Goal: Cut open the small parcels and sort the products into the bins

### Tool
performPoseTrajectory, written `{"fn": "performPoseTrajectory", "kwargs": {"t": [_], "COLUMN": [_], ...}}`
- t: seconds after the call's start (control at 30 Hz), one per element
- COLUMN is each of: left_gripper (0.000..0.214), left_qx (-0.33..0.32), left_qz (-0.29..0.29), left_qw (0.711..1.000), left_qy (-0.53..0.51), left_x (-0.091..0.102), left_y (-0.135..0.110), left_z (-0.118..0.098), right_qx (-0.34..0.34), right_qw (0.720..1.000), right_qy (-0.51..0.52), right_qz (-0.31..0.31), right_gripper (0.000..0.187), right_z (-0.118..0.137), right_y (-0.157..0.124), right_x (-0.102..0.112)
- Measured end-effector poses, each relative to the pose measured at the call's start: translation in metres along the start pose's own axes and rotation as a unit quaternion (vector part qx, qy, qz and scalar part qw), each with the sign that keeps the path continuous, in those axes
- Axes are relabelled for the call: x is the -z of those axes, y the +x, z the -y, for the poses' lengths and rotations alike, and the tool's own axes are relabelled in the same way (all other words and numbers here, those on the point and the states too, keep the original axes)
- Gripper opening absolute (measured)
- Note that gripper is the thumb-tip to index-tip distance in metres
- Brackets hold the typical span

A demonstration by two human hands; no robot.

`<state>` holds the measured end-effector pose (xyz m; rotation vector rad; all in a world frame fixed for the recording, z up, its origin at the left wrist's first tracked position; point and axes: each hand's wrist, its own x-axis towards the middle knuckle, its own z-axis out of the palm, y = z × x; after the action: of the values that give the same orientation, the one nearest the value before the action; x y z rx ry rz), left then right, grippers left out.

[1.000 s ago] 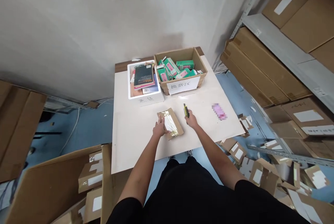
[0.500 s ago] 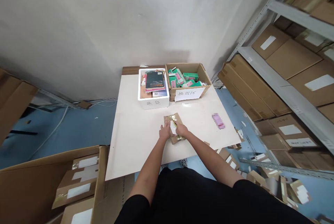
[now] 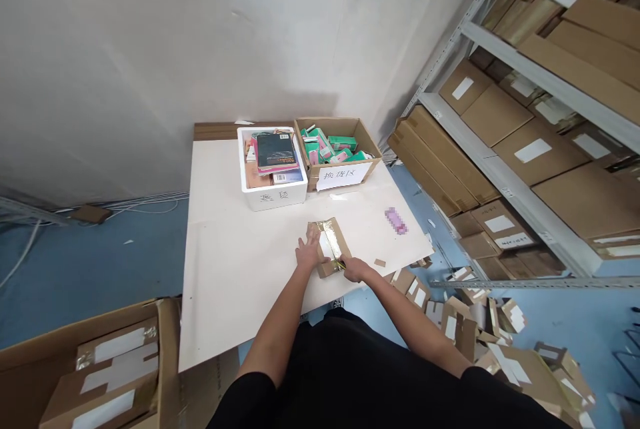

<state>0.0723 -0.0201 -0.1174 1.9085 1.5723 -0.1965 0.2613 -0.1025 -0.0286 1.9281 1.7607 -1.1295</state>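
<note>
A small brown cardboard box, with shiny tape and a white label, lies flat on the white table in front of me. My left hand rests on the box's left side with its fingers spread. At the box's near right edge, my right hand is closed round a slim yellow utility knife. Most of the knife is hidden by the fingers, and its tip is at the tape.
Behind stand a white foam box of books and a carton of green and pink packages. A blurred pink item lies at right. Shelves and floor cartons are on the right; a large carton is at lower left.
My right hand has drawn the utility knife down the box toward its near right edge. My left hand has stayed on the box's left side. The view has shifted right.
</note>
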Motion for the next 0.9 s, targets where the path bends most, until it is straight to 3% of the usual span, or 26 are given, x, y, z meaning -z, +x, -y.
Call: {"fn": "performPoseTrajectory", "kwargs": {"t": [0.17,0.23,0.33,0.4,0.53,0.63,0.8,0.9], "left_gripper": [0.130,0.125,0.105,0.097,0.102,0.103,0.104,0.100], "left_qx": [-0.002,-0.012,-0.031,-0.047,-0.026,0.008,0.008,0.040], "left_qz": [0.007,0.003,0.024,0.057,0.073,0.053,0.033,0.011], "left_qw": [1.000,1.000,0.999,0.996,0.997,0.998,0.999,0.996], "left_qy": [0.009,0.004,-0.026,-0.040,-0.019,-0.015,0.034,0.079], "left_x": [0.002,0.005,0.012,0.019,0.027,0.024,0.012,0.004], "left_y": [-0.006,-0.007,-0.005,-0.002,-0.007,-0.023,-0.042,-0.043], "left_z": [-0.007,-0.004,0.006,0.017,0.036,0.037,0.004,-0.022], "right_qx": [-0.018,-0.018,-0.059,-0.105,-0.099,-0.074,-0.076,0.000], "right_qw": [0.998,0.998,0.974,0.957,0.954,0.953,0.929,0.954], "right_qy": [0.028,0.065,0.111,0.139,0.171,0.212,0.293,0.243], "right_qz": [0.053,-0.019,-0.188,-0.231,-0.225,-0.204,-0.214,-0.175], "right_gripper": [0.051,0.055,0.066,0.069,0.077,0.087,0.074,0.091], "right_z": [-0.018,-0.031,-0.046,-0.049,-0.046,-0.041,-0.039,-0.048], "right_y": [-0.026,-0.033,-0.031,-0.021,0.017,0.047,0.077,0.080], "right_x": [0.004,-0.001,-0.021,-0.038,-0.058,-0.052,-0.026,-0.014]}}
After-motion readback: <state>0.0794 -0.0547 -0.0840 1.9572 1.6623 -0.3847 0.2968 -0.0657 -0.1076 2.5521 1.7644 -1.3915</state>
